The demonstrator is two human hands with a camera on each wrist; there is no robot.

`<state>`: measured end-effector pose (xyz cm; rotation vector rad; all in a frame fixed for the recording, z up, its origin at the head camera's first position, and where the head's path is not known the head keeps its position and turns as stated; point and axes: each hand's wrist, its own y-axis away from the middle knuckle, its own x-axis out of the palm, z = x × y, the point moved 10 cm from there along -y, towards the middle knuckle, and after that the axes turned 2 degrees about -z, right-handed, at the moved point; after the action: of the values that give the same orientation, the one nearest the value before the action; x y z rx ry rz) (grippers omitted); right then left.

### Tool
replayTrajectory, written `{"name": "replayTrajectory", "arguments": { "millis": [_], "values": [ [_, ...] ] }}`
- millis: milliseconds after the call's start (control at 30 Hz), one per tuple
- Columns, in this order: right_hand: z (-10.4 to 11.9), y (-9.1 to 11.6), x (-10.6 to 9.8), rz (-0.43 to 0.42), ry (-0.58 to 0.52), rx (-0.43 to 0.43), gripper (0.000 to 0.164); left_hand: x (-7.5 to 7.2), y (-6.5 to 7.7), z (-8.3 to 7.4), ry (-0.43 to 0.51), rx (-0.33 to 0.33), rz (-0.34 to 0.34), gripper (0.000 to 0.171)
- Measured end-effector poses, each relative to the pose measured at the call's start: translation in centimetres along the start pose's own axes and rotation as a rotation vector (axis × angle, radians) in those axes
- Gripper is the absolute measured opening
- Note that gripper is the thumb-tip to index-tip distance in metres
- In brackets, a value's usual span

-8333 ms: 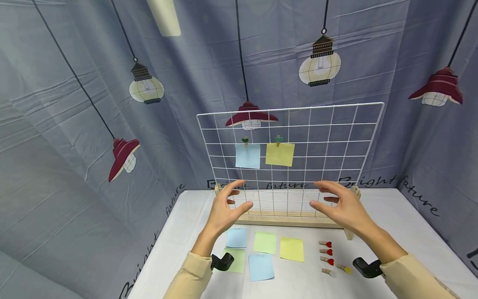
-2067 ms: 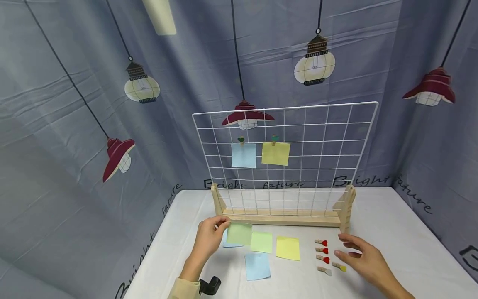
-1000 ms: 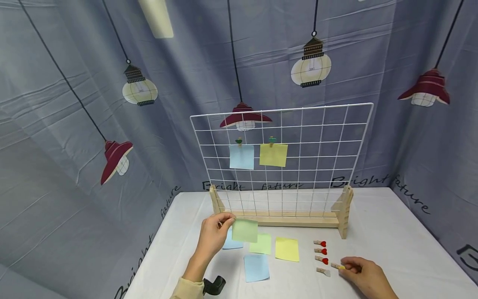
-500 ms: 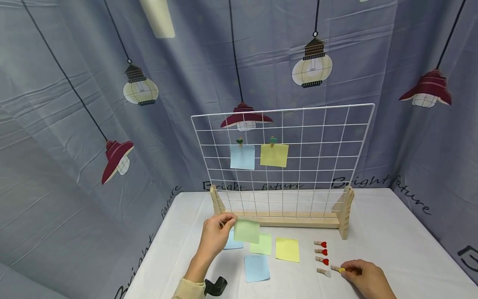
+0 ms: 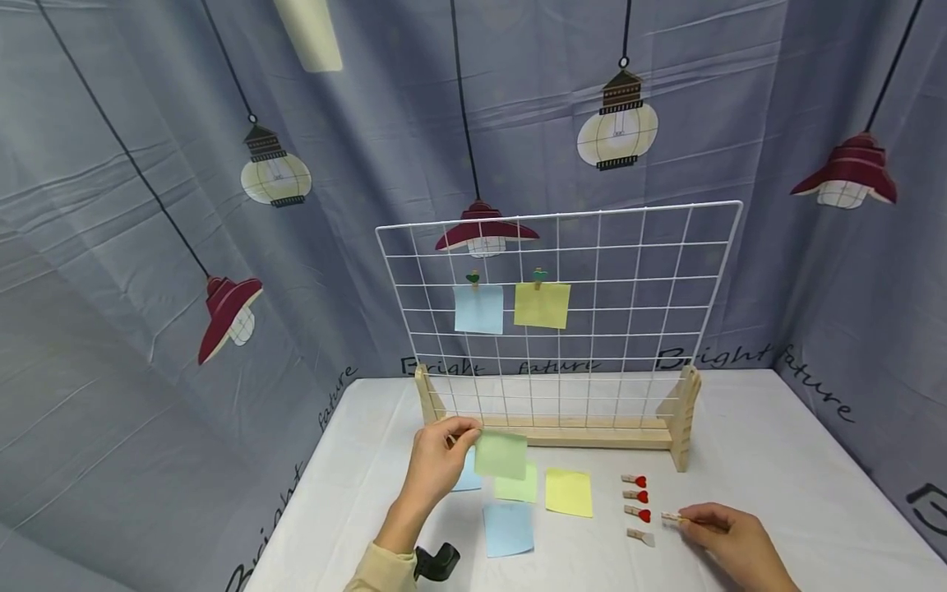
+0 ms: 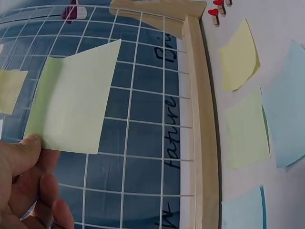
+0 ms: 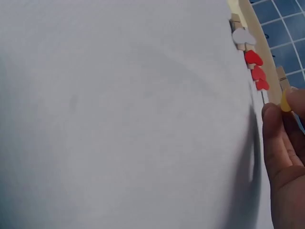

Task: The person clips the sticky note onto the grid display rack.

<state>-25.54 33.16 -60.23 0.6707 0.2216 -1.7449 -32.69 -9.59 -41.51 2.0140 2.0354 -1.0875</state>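
Note:
My left hand pinches a green sticky note by its corner between thumb and fingers, in front of the rack's wooden base. In the left wrist view the sticky note stands up from the fingertips with the wire grid behind it. My right hand pinches a small wooden clothespin by its yellow heart end. The yellow heart shows between thumb and finger in the right wrist view. Beside this hand lie several more clothespins, with red hearts and one whitish heart.
The white wire grid rack stands in its wooden base at the back. A blue note and a yellow note hang on it from green-heart clips. Blue, green and yellow notes lie on the white table.
My left hand has picked up the green note from the table and carried it rightward. My right hand has taken the yellow-heart clothespin and lifted it slightly.

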Motion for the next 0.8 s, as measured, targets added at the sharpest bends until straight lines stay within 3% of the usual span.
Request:
{"name": "replayTrajectory", "arguments": {
  "millis": [267, 400, 600, 800],
  "values": [
    [3.2, 0.5, -1.5, 0.008, -0.069, -0.059, 0.035, 1.0, -0.4, -0.9, -0.012, 0.007, 0.029, 0.007],
    [6.0, 1.0, -2.7, -0.007, -0.09, -0.152, 0.04, 1.5, -0.8, -1.4, -0.017, 0.016, 0.043, 0.007],
    [10.3, 1.6, -4.3, -0.058, -0.111, -0.354, 0.029, 2.1, -1.3, -2.3, 0.0, 0.04, 0.039, 0.007],
    [12.8, 1.9, -4.8, -0.07, -0.087, -0.391, 0.032, 2.7, -1.7, -3.6, 0.053, 0.053, 0.029, 0.006]
  ]
}}
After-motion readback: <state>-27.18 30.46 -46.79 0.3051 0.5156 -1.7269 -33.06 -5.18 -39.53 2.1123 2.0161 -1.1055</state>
